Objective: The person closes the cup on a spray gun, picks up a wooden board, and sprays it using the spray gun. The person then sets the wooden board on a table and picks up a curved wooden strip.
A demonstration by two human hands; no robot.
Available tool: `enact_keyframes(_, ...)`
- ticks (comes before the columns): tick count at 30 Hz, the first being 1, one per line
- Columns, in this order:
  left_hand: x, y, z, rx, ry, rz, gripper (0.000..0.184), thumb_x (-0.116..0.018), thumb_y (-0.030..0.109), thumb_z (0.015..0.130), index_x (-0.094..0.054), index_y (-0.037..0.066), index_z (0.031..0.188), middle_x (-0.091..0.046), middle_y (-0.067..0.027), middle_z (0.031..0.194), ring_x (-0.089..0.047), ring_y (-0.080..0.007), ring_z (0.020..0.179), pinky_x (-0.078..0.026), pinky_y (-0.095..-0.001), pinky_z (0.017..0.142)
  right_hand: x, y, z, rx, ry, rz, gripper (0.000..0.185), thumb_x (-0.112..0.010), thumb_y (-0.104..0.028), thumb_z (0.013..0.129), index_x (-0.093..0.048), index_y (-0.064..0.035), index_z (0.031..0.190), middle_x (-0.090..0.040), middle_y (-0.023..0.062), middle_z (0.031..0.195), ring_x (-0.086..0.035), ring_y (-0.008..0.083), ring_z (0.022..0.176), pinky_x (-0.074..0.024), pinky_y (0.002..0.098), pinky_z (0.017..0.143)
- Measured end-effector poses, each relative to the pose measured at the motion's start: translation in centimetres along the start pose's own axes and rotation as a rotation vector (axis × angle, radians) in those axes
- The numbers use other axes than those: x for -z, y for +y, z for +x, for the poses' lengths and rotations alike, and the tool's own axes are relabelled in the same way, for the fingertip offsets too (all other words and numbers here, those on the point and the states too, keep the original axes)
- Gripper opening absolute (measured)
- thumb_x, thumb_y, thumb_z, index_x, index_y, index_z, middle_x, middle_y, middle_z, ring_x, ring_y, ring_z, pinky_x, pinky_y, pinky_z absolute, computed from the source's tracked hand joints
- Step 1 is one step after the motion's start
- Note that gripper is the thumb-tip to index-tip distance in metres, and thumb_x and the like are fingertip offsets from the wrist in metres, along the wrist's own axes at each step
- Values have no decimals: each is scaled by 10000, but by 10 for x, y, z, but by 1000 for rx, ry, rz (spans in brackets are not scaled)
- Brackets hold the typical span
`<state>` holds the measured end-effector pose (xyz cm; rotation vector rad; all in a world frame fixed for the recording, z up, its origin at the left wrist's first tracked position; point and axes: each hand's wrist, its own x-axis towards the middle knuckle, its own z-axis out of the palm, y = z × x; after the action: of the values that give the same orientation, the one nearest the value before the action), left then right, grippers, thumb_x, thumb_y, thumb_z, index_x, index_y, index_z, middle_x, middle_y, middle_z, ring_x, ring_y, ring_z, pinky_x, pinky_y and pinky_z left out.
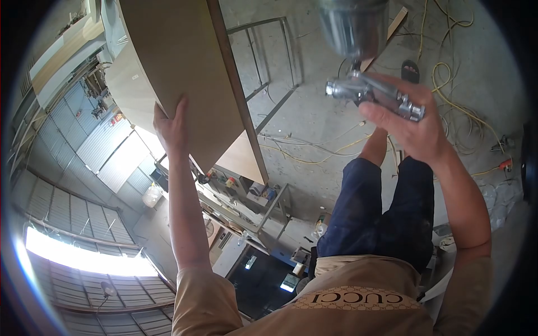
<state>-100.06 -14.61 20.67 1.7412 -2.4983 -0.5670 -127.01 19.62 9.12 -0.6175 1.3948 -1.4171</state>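
Observation:
A metal spray gun (372, 92) with a large silver cup (356, 28) on top is held in my right hand (412, 120), its fingers wrapped round the handle. My left hand (172, 126) grips the edge of a wide brown board (185, 73), thumb on its face and the fingers partly hidden behind the edge. The board is raised and tilted at the left. Below its lower corner shows a lighter panel (244, 157). A gap separates the spray gun from the board.
A metal frame (283, 56) stands on the concrete floor beyond the board. Yellow hoses (471, 112) lie across the floor at the right and centre. A wood strip (395, 28) lies behind the cup. Cluttered shelving (274, 207) stands below the board.

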Motion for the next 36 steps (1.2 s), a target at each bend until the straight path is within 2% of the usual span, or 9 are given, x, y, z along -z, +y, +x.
enact_keyframes(2, -1, 1, -1, -3, -1, -16, 458, -774, 270, 903, -644, -35, 1219, -735, -170, 1089, -711, -256, 996, -543, -381, 892, 3, -7, 9, -70, 83, 96, 453, -813, -276, 919, -711, -15, 1274, -702, 1, 795, -614, 61, 694, -472, 239, 591)
enact_keyframes(7, -1, 0, 0, -8, -7, -51, 442, -770, 254, 907, -644, -31, 1219, -736, -163, 1084, -711, -251, 992, -544, -378, 887, 10, -14, 30, -9, 177, 24, 391, -819, -298, 915, -742, -40, 1198, -675, -24, 738, -606, 53, 641, -463, 235, 564)
enact_keyframes(11, -2, -1, -1, -5, -3, -61, 434, -769, 249, 909, -643, -28, 1217, -736, -159, 1077, -712, -250, 986, -545, -376, 882, 19, -16, 41, 53, 173, -41, 382, -758, -200, 964, -712, -98, 1329, -626, -62, 780, -491, 29, 596, -396, 213, 518)
enact_keyframes(13, -2, -3, 0, -11, 2, -68, 434, -768, 250, 908, -642, -28, 1217, -736, -159, 1075, -712, -250, 983, -546, -377, 881, 23, -29, 48, -26, 210, -46, 345, -811, -358, 919, -772, -52, 1073, -662, -29, 705, -608, 60, 615, -466, 234, 551)
enact_keyframes(17, -1, 0, -1, 10, 5, -54, 419, -766, 249, 909, -649, -27, 1202, -737, -156, 1061, -710, -247, 965, -545, -379, 868, 28, -33, 60, -43, 241, -95, 351, -813, -376, 915, -777, -52, 1046, -669, -24, 708, -612, 64, 617, -465, 236, 547)
enact_keyframes(19, -1, 1, -1, 11, 7, -45, 413, -766, 248, 909, -652, -27, 1195, -738, -155, 1055, -709, -245, 959, -544, -379, 864, 28, -33, 66, -83, 295, -77, 288, -771, -366, 949, -775, -120, 1098, -562, -66, 648, -406, -5, 466, -287, 203, 419)
enact_keyframes(23, -2, 0, -2, 1, 10, -50, 404, -767, 251, 906, -659, -20, 1186, -740, -147, 1045, -709, -240, 950, -543, -379, 860, 31, -39, 77, -35, 308, -96, 267, -766, -374, 953, -767, -117, 1026, -571, -64, 651, -420, -8, 472, -290, 195, 422)
enact_keyframes(25, -2, 1, -2, 3, 11, -56, 407, -769, 254, 904, -659, -17, 1187, -741, -145, 1044, -710, -239, 951, -543, -378, 860, 30, -53, 85, 49, 355, -16, 216, -742, -251, 982, -738, -36, 1003, -619, -30, 646, -527, 18, 502, -402, 209, 440)
enact_keyframes(36, -1, -1, -2, 9, 18, -48, 392, -765, 239, 907, -659, -9, 1192, -744, -138, 1043, -716, -238, 940, -548, -371, 849, 35, -42, 83, -40, 359, -80, 250, -741, -310, 977, -744, -73, 1057, -601, -42, 661, -472, 2, 485, -345, 202, 424)
